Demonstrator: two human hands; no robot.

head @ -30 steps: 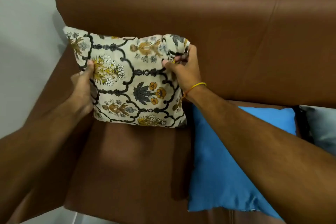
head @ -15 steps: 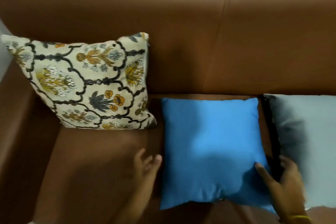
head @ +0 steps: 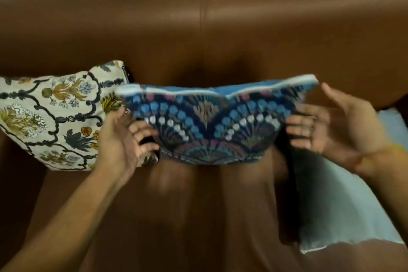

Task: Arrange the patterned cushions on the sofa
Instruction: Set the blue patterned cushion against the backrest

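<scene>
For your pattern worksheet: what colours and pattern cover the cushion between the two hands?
Dark navy cushion with fan-shaped motifs of blue, white and pink dots; seen in the head view.

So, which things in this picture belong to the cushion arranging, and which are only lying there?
Belong to the job:
- blue patterned cushion, between both hands
- cream floral cushion, leaning on the backrest
- left hand, right hand
- brown sofa

Only lying there:
- plain pale cushion on the seat at the right
</scene>
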